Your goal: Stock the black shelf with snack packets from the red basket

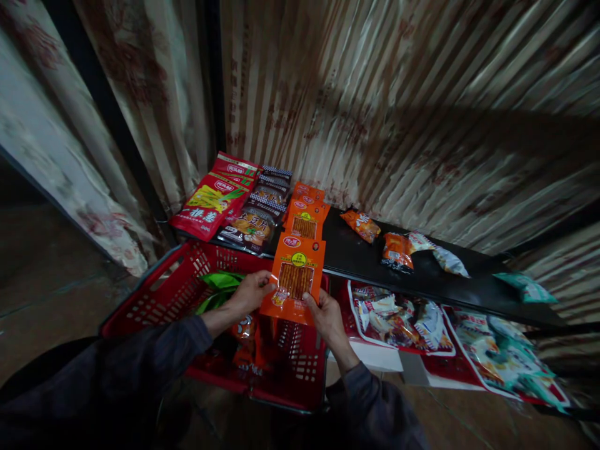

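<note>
An orange snack packet (295, 281) with a clear window of brown sticks is held upright between my two hands, above a red basket (154, 284). My left hand (250, 294) pinches its left edge. On its lower right, my right hand (325, 315) grips it with the thumb on the front. Just behind, more orange packets (305, 219) lie in an overlapping row on the black shelf (337, 240). Dark packets (250, 222) and red packets (210, 200) are laid out to their left. Inside the basket are a green packet (218, 287) and orange packets (246, 340).
Small orange bags (360, 225) and a teal bag (527, 287) lie along the shelf's right part. Below it stand two red trays of wrapped snacks (403, 319), (506, 353). A patterned curtain (375, 112) hangs behind, with a dark upright post (216, 81).
</note>
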Motion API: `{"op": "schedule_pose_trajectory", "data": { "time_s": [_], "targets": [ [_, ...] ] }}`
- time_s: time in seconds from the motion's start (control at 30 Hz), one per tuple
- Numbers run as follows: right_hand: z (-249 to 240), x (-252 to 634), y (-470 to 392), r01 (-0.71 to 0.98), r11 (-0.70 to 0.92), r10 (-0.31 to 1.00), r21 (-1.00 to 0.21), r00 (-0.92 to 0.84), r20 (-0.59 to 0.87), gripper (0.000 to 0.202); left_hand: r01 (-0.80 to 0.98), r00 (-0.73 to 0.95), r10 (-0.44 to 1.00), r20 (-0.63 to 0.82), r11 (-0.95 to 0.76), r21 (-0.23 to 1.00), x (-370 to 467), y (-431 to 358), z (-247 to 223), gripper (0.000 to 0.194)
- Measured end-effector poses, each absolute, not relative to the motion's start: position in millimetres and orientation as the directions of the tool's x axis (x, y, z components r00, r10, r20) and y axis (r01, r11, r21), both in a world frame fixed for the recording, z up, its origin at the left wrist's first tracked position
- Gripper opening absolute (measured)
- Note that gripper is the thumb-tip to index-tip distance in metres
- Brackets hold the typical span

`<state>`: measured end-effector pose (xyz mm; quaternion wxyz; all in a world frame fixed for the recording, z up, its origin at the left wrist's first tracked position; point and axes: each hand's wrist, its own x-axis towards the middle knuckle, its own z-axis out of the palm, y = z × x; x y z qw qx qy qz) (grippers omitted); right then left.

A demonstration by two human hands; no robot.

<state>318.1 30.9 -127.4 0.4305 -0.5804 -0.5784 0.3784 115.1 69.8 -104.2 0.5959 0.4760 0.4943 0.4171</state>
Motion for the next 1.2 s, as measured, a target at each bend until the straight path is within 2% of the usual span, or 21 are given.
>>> {"op": "schedule_pose_trajectory", "data": {
  "time_s": [0.2, 0.37, 0.5, 0.6, 0.73, 0.9, 1.03, 1.2],
  "targets": [
    [-140.0, 322.1, 25.7, 0.293, 0.03, 0.997, -0.956, 0.059, 0.049, 0.043, 0.032, 0.192, 0.97, -0.148, 0.145, 0.989, 118.7, 69.9, -115.7, 0.014],
    [-124.5, 325.1, 34.4, 0.272, 0.058, 0.993, -0.961, 0.084, 0.084, 0.041, 0.052, 0.212, 0.975, -0.066, 0.056, 0.997, 122.7, 78.9, -106.7, 0.023],
    [-109.0, 333.5, 65.5, 0.277, 0.095, 0.985, -0.956, 0.111, 0.13, 0.041, 0.277, 0.064, 0.998, -0.019, 0.0, 0.961, 135.0, 105.7, -85.1, 0.041],
    [-100.4, 341.0, 100.7, 0.352, 0.121, 0.975, -0.928, 0.136, 0.178, 0.04, 0.526, 0.029, 0.999, 0.03, -0.041, 0.849, 145.4, 132.1, -64.0, 0.054],
    [-89.0, 343.6, 144.3, 0.576, 0.147, 0.936, -0.804, 0.181, 0.301, 0.033, 0.749, 0.034, 0.996, 0.082, -0.08, 0.658, 156.9, 164.0, -41.8, 0.051],
    [-80.4, 335.0, 173.0, 0.821, 0.038, 0.918, -0.57, 0.197, 0.345, 0.023, 0.883, 0.047, 0.989, 0.142, -0.108, 0.457, 166.6, 189.3, -37.1, 0.038],
    [-81.9, 329.1, 179.8, 0.902, -0.051, 0.938, -0.429, 0.191, 0.289, 0.018, 0.915, 0.067, 0.989, 0.134, -0.115, 0.387, 169.9, 195.4, -40.6, 0.038],
    [-83.3, 326.7, 179.3, 0.924, -0.137, 0.953, -0.357, 0.221, 0.208, 0.019, 0.939, 0.119, 0.987, 0.105, -0.146, 0.312, 169.5, 195.6, -43.7, 0.04]
  ]
}}
